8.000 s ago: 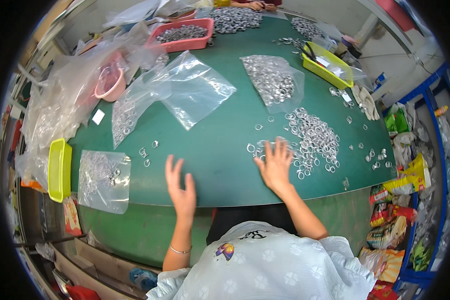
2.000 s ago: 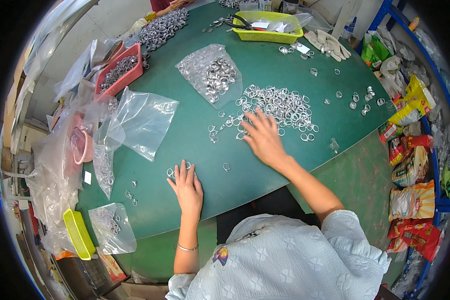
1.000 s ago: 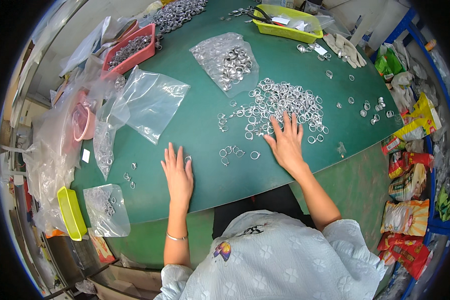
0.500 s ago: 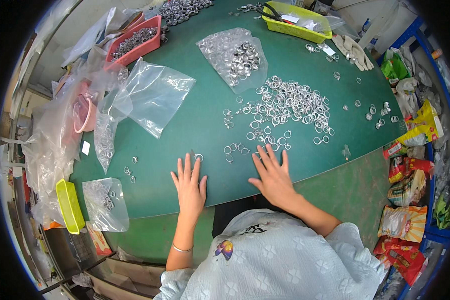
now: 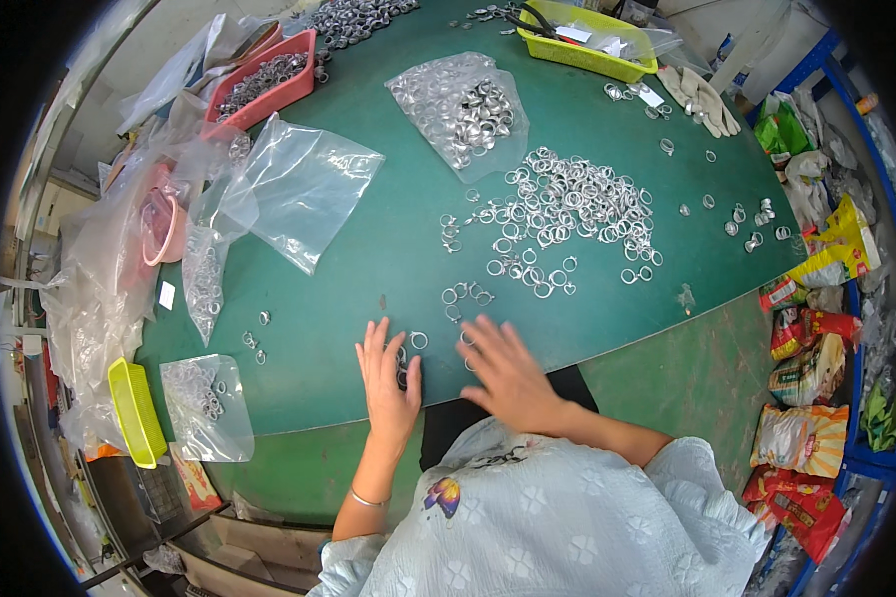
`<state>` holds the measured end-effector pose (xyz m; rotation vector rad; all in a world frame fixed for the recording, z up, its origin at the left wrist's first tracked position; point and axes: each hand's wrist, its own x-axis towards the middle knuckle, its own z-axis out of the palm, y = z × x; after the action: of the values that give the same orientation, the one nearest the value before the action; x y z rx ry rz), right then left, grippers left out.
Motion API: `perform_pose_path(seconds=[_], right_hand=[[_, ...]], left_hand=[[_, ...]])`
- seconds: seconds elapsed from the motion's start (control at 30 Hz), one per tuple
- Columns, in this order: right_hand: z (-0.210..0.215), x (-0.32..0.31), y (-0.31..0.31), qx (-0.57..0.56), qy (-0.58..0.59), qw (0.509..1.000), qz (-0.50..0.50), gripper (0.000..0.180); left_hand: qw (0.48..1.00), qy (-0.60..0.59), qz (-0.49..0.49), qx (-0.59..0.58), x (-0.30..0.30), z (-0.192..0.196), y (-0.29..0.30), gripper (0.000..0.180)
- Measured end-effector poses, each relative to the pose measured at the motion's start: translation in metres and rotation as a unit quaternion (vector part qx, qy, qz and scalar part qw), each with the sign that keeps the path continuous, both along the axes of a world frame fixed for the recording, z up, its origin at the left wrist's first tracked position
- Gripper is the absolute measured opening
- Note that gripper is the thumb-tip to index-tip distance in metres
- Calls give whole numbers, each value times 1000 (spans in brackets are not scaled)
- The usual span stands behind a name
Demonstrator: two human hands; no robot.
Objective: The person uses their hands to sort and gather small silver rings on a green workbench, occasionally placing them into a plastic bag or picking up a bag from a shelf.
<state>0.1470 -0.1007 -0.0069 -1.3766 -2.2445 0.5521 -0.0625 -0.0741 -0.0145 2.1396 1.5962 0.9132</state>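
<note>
At the table's near edge my left hand (image 5: 388,388) is open, palm down with its fingers stretched out. A few silver rings (image 5: 418,340) lie beside its fingers and thumb, partly hidden by the hand. My right hand (image 5: 508,376), a little blurred, is also open and flat, tilted toward the left. Rings show at its fingertips; what lies beneath the palm is hidden. Just beyond sits a small cluster of rings (image 5: 465,292). Farther off spreads a large heap of silver rings (image 5: 572,199) on the green table (image 5: 348,298).
Behind the heap lies a clear bag of rings (image 5: 480,114). Back left are a pink basket (image 5: 294,88) of rings and a flat clear bag (image 5: 314,189). A yellow-green basket (image 5: 592,65) and a glove (image 5: 702,99) lie back right. Another bag of rings (image 5: 209,408) is near left.
My right hand has swept left and toward me, away from the heap's near edge, bringing several rings closer to my left hand. My left hand has shifted slightly toward me.
</note>
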Motion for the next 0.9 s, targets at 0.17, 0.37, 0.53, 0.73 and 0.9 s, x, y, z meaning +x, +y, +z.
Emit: perform_pose_path(seconds=[0.17,0.37,0.53,0.73,0.9], right_hand=[[-3,37,19,41,-119,973,-192,64],[4,20,-6,-29,-56,995,-81,61],[-2,22,5,10,3,999,-45,61],[-3,33,13,20,-109,982,-154,64],[-5,16,-11,-16,-44,998,-38,62]], left_hand=[[981,63,-183,-33,32,12,-10,46],[986,44,-160,-21,38,-4,-10,36],[994,41,-97,-5,29,-1,-8,34],[979,33,-201,-29,54,11,-9,47],[983,8,-183,-20,46,1,-10,44]])
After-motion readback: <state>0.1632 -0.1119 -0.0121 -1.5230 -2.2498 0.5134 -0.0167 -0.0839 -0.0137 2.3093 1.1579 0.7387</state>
